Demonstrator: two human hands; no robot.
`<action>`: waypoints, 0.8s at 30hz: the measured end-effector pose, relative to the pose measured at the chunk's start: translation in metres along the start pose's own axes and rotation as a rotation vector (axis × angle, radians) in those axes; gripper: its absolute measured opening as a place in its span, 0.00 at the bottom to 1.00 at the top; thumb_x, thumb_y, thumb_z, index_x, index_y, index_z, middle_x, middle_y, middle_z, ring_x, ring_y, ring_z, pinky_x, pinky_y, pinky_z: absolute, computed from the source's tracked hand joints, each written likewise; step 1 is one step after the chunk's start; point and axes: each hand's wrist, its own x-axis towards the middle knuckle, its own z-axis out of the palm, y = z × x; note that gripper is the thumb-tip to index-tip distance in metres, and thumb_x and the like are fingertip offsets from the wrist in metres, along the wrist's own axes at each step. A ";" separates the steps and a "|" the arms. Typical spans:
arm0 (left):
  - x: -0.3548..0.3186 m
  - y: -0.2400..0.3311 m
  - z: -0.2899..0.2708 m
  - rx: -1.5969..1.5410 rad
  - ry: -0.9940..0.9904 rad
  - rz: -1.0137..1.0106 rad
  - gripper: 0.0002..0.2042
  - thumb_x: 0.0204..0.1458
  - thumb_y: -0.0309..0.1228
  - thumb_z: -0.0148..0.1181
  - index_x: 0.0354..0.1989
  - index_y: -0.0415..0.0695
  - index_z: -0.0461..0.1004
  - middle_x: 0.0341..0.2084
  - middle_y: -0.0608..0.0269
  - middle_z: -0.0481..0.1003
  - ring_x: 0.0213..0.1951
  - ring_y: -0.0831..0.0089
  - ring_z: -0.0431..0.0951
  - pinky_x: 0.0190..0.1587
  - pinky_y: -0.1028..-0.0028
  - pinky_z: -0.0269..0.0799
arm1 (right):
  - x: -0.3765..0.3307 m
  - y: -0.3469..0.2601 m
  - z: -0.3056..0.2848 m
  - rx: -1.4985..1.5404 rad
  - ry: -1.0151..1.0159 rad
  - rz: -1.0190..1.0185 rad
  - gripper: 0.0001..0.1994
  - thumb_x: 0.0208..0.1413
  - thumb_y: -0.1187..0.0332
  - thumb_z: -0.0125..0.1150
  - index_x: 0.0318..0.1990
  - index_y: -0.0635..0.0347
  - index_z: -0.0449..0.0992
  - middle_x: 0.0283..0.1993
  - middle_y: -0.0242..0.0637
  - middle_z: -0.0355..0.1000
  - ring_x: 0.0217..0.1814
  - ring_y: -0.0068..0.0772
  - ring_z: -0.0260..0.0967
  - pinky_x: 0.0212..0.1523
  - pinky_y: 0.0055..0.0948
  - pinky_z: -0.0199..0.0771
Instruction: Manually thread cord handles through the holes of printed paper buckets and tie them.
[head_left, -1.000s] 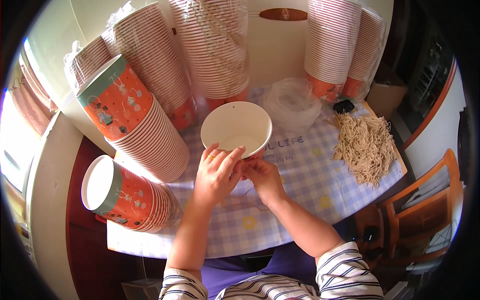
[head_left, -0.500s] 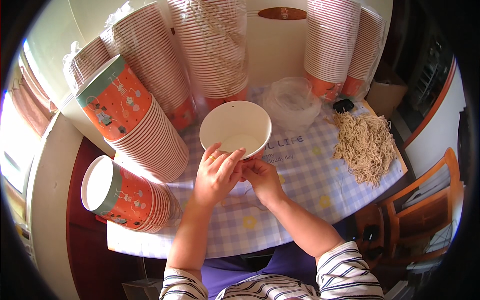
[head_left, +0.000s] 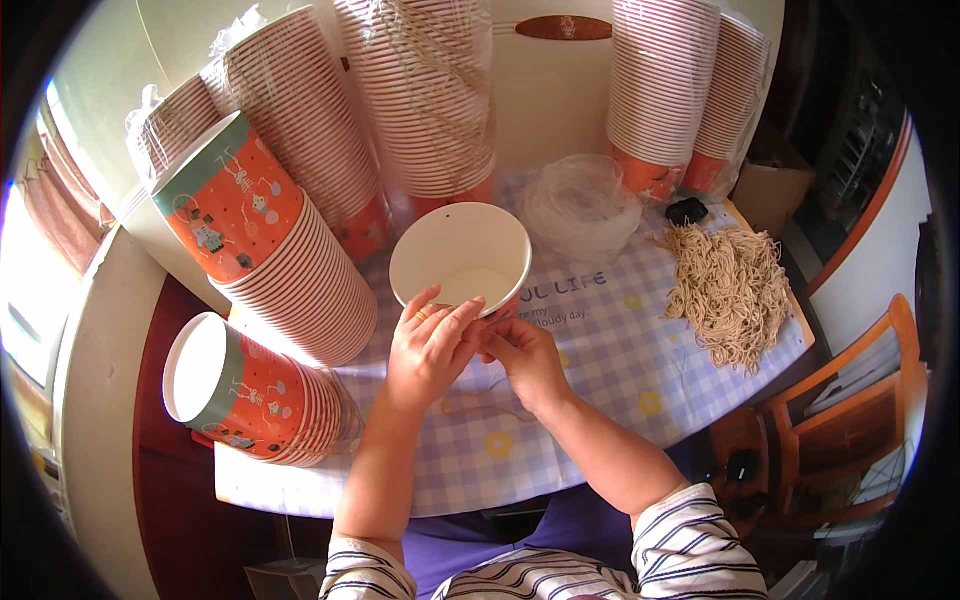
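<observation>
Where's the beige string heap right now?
In the head view, the beige string heap lies at the right end of the checked tablecloth, just below the small black object.

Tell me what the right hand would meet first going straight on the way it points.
Most likely the left hand: it lies just ahead of the right hand, at the near side of the white-lined cup. Whether the two hands touch is hard to tell.
</observation>
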 end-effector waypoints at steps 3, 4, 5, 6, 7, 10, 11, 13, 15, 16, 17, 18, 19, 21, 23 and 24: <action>0.000 0.000 0.000 -0.006 0.008 -0.001 0.18 0.42 0.21 0.64 0.45 0.44 0.73 0.26 0.67 0.76 0.30 0.71 0.77 0.50 0.59 0.70 | 0.000 0.000 0.000 -0.001 0.006 -0.009 0.04 0.57 0.73 0.58 0.34 0.65 0.75 0.29 0.32 0.73 0.30 0.19 0.67 0.34 0.20 0.68; 0.000 0.000 0.000 -0.014 0.008 -0.002 0.18 0.42 0.21 0.64 0.44 0.44 0.73 0.27 0.67 0.76 0.31 0.71 0.77 0.49 0.60 0.70 | 0.000 0.001 -0.001 -0.006 0.008 -0.015 0.04 0.57 0.73 0.57 0.34 0.65 0.75 0.29 0.33 0.73 0.31 0.20 0.68 0.35 0.20 0.68; 0.001 0.000 0.000 -0.015 0.008 -0.001 0.18 0.42 0.21 0.64 0.44 0.44 0.73 0.27 0.67 0.76 0.31 0.71 0.77 0.49 0.60 0.70 | 0.000 0.001 -0.001 -0.011 0.009 -0.021 0.04 0.57 0.73 0.57 0.35 0.65 0.75 0.30 0.34 0.74 0.31 0.21 0.68 0.36 0.21 0.69; 0.001 0.001 -0.001 -0.019 0.003 -0.006 0.17 0.43 0.22 0.64 0.44 0.44 0.74 0.28 0.67 0.76 0.31 0.71 0.77 0.49 0.60 0.70 | -0.001 0.000 -0.001 -0.011 0.008 -0.021 0.04 0.57 0.73 0.57 0.35 0.65 0.75 0.30 0.34 0.74 0.31 0.21 0.68 0.36 0.21 0.69; 0.002 0.001 -0.002 -0.023 -0.002 -0.010 0.16 0.43 0.22 0.64 0.43 0.44 0.74 0.30 0.67 0.77 0.32 0.71 0.77 0.50 0.60 0.70 | -0.001 0.000 -0.001 -0.026 0.015 -0.017 0.04 0.57 0.72 0.57 0.35 0.64 0.75 0.30 0.34 0.74 0.31 0.21 0.69 0.36 0.21 0.69; 0.000 -0.001 -0.003 -0.026 -0.038 -0.011 0.15 0.44 0.22 0.63 0.43 0.44 0.74 0.32 0.66 0.77 0.35 0.70 0.77 0.52 0.60 0.68 | -0.001 -0.002 0.000 -0.049 0.029 -0.016 0.05 0.56 0.72 0.58 0.35 0.64 0.75 0.30 0.34 0.74 0.31 0.21 0.69 0.36 0.21 0.69; -0.001 -0.001 -0.003 -0.025 -0.038 -0.011 0.15 0.44 0.22 0.63 0.43 0.44 0.74 0.32 0.66 0.77 0.35 0.70 0.77 0.52 0.60 0.68 | -0.001 -0.002 0.001 -0.056 0.038 -0.018 0.05 0.56 0.71 0.59 0.34 0.64 0.75 0.30 0.34 0.74 0.31 0.22 0.69 0.36 0.22 0.69; 0.000 0.000 -0.004 -0.025 -0.016 -0.048 0.15 0.43 0.21 0.61 0.43 0.44 0.74 0.35 0.64 0.77 0.39 0.67 0.76 0.55 0.59 0.64 | -0.001 -0.003 0.000 -0.057 0.041 -0.025 0.05 0.55 0.71 0.59 0.34 0.64 0.75 0.29 0.34 0.74 0.31 0.22 0.69 0.36 0.22 0.69; 0.005 0.004 -0.011 0.036 0.023 -0.079 0.17 0.40 0.20 0.58 0.43 0.43 0.74 0.38 0.62 0.76 0.42 0.64 0.76 0.57 0.57 0.61 | -0.001 -0.003 -0.001 -0.056 0.042 -0.032 0.05 0.55 0.71 0.59 0.34 0.64 0.75 0.29 0.34 0.74 0.31 0.22 0.69 0.36 0.22 0.69; 0.004 0.003 -0.013 0.052 0.066 -0.071 0.18 0.37 0.19 0.57 0.41 0.43 0.74 0.38 0.60 0.75 0.42 0.61 0.75 0.56 0.57 0.61 | 0.000 -0.002 -0.001 -0.019 0.044 -0.036 0.05 0.55 0.71 0.59 0.34 0.64 0.75 0.29 0.34 0.74 0.31 0.22 0.69 0.35 0.23 0.69; 0.002 0.002 -0.015 0.059 0.105 -0.073 0.18 0.36 0.19 0.57 0.40 0.42 0.74 0.37 0.59 0.75 0.41 0.61 0.75 0.54 0.58 0.62 | 0.000 -0.001 -0.002 0.018 0.046 -0.040 0.05 0.55 0.71 0.58 0.33 0.63 0.75 0.29 0.34 0.74 0.31 0.22 0.69 0.35 0.23 0.69; -0.001 0.001 -0.017 0.065 0.147 -0.076 0.17 0.35 0.19 0.57 0.39 0.42 0.74 0.35 0.58 0.75 0.39 0.60 0.75 0.51 0.59 0.64 | 0.000 -0.003 -0.002 0.017 0.044 -0.040 0.05 0.55 0.71 0.58 0.33 0.63 0.75 0.29 0.34 0.74 0.31 0.22 0.69 0.35 0.23 0.69; -0.007 -0.001 -0.018 0.063 0.193 -0.082 0.16 0.34 0.20 0.58 0.36 0.41 0.75 0.33 0.57 0.75 0.36 0.60 0.74 0.45 0.62 0.66 | -0.001 -0.006 -0.003 0.044 0.037 -0.028 0.05 0.54 0.71 0.58 0.34 0.63 0.75 0.29 0.34 0.74 0.31 0.22 0.69 0.35 0.23 0.69; -0.023 0.004 -0.017 -0.025 0.161 -0.130 0.14 0.35 0.20 0.57 0.35 0.39 0.75 0.32 0.56 0.74 0.35 0.60 0.74 0.42 0.64 0.66 | -0.001 -0.014 -0.004 0.094 0.026 -0.007 0.05 0.54 0.70 0.58 0.33 0.63 0.75 0.29 0.34 0.73 0.29 0.23 0.68 0.33 0.23 0.68; -0.036 0.015 -0.017 -0.186 0.050 -0.235 0.08 0.39 0.22 0.58 0.31 0.37 0.74 0.30 0.55 0.74 0.34 0.64 0.73 0.37 0.69 0.67 | 0.000 -0.016 -0.009 0.137 -0.016 0.003 0.07 0.55 0.67 0.59 0.33 0.63 0.75 0.28 0.34 0.74 0.28 0.22 0.68 0.33 0.23 0.68; -0.043 0.023 -0.014 -0.332 -0.010 -0.368 0.10 0.40 0.24 0.60 0.34 0.38 0.74 0.32 0.57 0.74 0.34 0.66 0.73 0.37 0.70 0.67 | 0.000 -0.018 -0.009 0.136 -0.026 0.007 0.07 0.55 0.67 0.59 0.33 0.63 0.75 0.28 0.34 0.74 0.28 0.22 0.68 0.33 0.23 0.68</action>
